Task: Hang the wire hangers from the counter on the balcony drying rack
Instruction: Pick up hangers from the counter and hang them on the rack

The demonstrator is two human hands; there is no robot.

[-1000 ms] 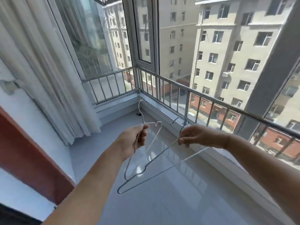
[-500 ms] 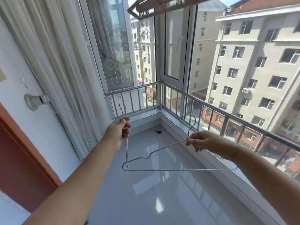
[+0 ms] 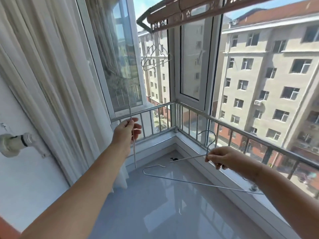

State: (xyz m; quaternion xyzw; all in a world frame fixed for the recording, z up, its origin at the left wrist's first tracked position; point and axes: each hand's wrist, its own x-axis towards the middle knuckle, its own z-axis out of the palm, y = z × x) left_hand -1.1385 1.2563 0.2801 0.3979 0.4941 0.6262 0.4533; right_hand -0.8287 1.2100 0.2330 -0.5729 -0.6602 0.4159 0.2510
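DESK: What does the frame show?

PHOTOGRAPHER: A person on a glazed balcony holds one wire hanger in each hand, under the rack [image 3: 198, 13] that crosses the top of the picture at 12 o'clock. A few hung hangers [image 3: 155, 56] dangle from its left end.

DESK: The grips?

PHOTOGRAPHER: The left hand [image 3: 126, 131] clasps the left hanger [image 3: 134, 152] between thumb and curled fingers. The hanger is seen edge-on, a thin line running 12 to 6 o'clock through the hand. The right hand [image 3: 222, 156] pinches the right hanger [image 3: 198, 183] at the neck. Its hook stands at 12 o'clock from the fingertips, and its frame spreads away toward 8 o'clock, nearly flat, the long bar lying roughly 9 to 3.

DESK: And the relation that matters?

PHOTOGRAPHER: Height. The rack's end lies at about 1 o'clock from the left hand and 11 o'clock from the right, well above both. The left hand is the higher and looks the nearer, and its hanger is upright. The right hanger would likely need tipping until its frame points to 6 before the hook can catch.

DESK: Anything unclear?

PHOTOGRAPHER: Which end of the left hanger carries the hook cannot be told at this angle. The railing [image 3: 241, 133] runs behind both hands.
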